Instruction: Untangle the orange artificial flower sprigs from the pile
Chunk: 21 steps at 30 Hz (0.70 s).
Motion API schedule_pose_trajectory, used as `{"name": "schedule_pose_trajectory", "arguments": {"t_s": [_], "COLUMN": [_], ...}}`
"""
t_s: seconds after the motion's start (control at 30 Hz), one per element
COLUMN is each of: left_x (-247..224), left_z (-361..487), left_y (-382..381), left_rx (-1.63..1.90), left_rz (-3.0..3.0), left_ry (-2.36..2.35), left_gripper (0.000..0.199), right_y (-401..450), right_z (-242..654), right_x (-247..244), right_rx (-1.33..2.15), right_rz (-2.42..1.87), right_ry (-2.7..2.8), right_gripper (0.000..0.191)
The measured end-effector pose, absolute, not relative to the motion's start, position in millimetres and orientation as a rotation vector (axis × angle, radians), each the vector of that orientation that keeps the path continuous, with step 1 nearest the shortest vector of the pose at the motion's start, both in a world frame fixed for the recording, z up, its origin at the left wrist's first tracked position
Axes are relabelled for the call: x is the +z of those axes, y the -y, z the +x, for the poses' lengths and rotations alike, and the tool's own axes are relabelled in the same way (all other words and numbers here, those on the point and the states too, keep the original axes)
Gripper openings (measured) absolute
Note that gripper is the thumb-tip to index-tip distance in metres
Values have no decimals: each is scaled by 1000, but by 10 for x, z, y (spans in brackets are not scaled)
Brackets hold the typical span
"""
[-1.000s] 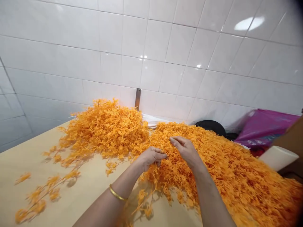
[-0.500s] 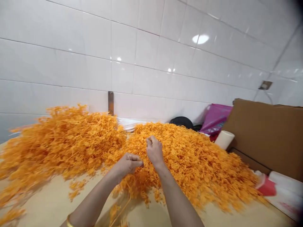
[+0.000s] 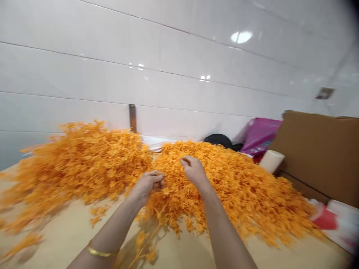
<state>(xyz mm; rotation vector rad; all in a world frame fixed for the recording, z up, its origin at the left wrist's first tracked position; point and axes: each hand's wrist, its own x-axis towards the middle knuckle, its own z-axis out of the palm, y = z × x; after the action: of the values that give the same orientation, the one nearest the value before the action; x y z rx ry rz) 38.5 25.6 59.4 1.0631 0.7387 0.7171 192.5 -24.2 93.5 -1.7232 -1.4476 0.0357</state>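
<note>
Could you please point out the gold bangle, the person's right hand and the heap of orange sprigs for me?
gold bangle (image 3: pixel 102 253), head view, on its visible front curve
right hand (image 3: pixel 195 170), head view, on the back of the hand
heap of orange sprigs (image 3: pixel 235 194), head view, on the heap's right-hand part

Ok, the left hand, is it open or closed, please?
Closed: the left hand has its fingers curled inward, just over the heap of orange sprigs.
</note>
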Motion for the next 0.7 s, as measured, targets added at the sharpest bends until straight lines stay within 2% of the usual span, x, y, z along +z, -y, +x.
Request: {"name": "schedule_pose_trajectory", "arguments": {"t_s": [0.37, 0.5, 0.7], "left_x": [610, 664, 695], "left_z": [358, 341, 328], "left_y": [-298, -308, -301], "left_rx": [760, 848, 856], "left_rz": [942, 892, 892], "left_ry": [-715, -680, -619], "left_gripper": [7, 6, 10], "right_y": [315, 285, 225], "right_z": [1842, 1751, 1696], "right_x": [963, 917, 865], "right_rx": [538, 803, 668], "right_rz": [-1618, -1568, -1519], "right_ry": [1732, 1872, 1812], "right_gripper": [33, 30, 23]}}
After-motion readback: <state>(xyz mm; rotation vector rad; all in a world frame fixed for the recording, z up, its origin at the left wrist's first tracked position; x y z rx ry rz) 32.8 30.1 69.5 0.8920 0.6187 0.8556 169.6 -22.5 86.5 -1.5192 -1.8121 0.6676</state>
